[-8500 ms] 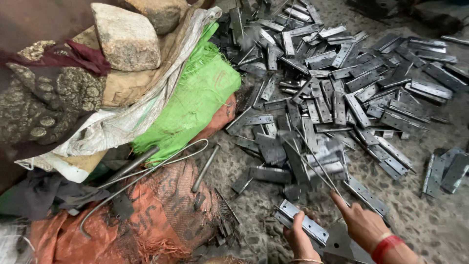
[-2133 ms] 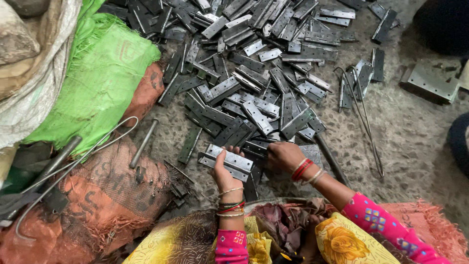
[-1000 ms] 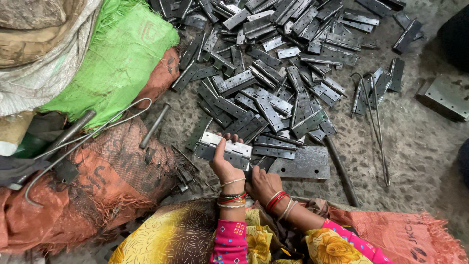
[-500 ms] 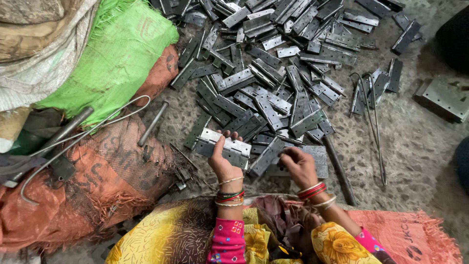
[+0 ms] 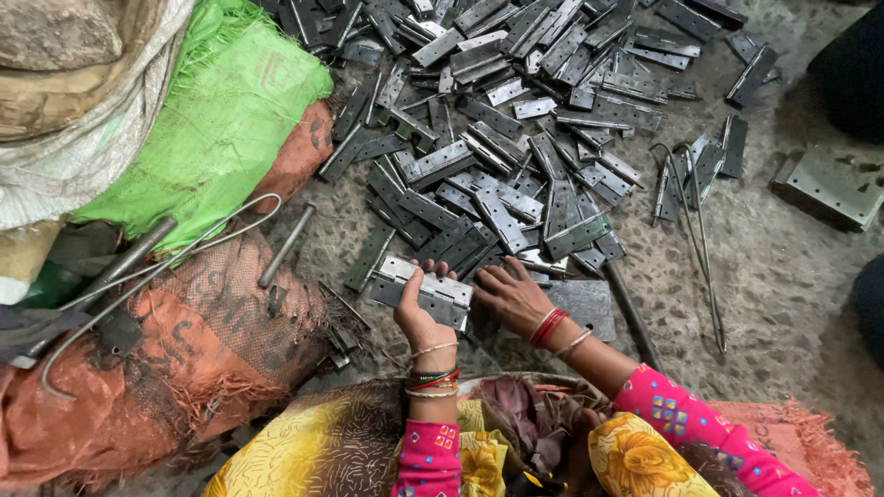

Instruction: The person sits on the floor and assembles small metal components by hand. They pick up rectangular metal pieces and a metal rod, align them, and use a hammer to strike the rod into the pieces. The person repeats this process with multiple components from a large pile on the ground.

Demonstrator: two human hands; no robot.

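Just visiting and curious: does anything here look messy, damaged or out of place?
The metal hinges lie in a loose heap on the bare floor, not stacked. The orange sack is frayed at its edge. Otherwise nothing stands out.

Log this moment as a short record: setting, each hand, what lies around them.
Setting: rough grey floor, person seated, seen from above
Left hand: holds a light metal hinge upright at its lower edge
Right hand: palm down on the near edge of the pile of dark hinges
Left side: green sack, orange sack, bent wire
Right side: thin rods, flat metal block
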